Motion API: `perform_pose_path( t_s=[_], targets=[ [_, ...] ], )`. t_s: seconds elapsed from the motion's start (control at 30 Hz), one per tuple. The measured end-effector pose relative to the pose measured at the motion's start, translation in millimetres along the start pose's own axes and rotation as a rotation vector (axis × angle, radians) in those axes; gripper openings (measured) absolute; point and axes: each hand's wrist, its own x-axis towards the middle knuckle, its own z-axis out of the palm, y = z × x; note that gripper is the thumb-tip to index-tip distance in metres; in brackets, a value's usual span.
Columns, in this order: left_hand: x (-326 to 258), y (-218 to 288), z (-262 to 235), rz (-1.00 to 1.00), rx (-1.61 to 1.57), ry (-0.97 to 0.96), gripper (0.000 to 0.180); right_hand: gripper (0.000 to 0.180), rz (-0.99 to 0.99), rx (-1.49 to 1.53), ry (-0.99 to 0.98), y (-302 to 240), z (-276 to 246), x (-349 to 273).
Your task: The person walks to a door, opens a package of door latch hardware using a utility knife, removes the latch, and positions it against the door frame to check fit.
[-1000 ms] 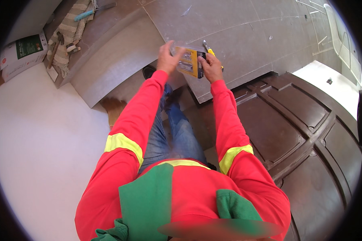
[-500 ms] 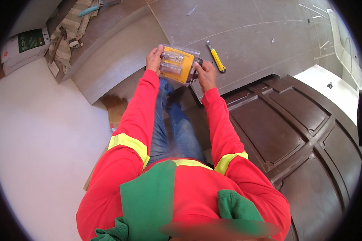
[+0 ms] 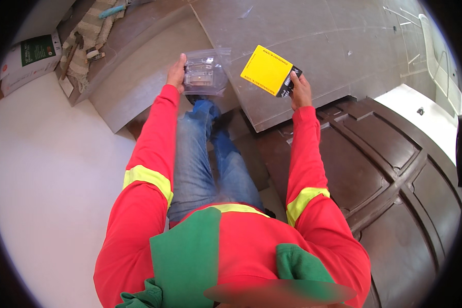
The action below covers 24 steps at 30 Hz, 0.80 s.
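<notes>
Gap between pouch (image 3: 218, 72) and card (image 3: 266, 70)

The card (image 3: 266, 70) is yellow and black, the pack (image 3: 204, 72) clear — the sleeves (image 3: 150, 136) red, banded lime-yellow.

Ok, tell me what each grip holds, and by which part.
The left grip holds a clear plastic package by its left edge; the right grip holds a yellow-and-black card by its black end.

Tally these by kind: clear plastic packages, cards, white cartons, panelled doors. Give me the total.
Clear plastic package, in the left hand: 1
Yellow-and-black card, in the right hand: 1
White carton: 1
Brown panelled door: 1
Total: 4
</notes>
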Motion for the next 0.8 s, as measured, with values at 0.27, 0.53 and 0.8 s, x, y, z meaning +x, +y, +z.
perform_pose_path(
  t_s=[0.27,0.53,0.8],
  targets=[
    [10.8,-23.6,37.2,0.021,-0.134,-0.042,0.060,0.028,0.184,0.130,0.188,20.3,47.0,79.3],
    [29.4,-32.6,44.2,0.119,-0.037,0.061,0.058,0.020,0.095,-0.016,-0.271,42.4,94.6,-9.9],
    [15.2,-38.8,56.8,0.081,-0.017,0.068,0.059,0.015,0.109,-0.024,-0.398,40.9,90.8,-10.2]
  ],
)
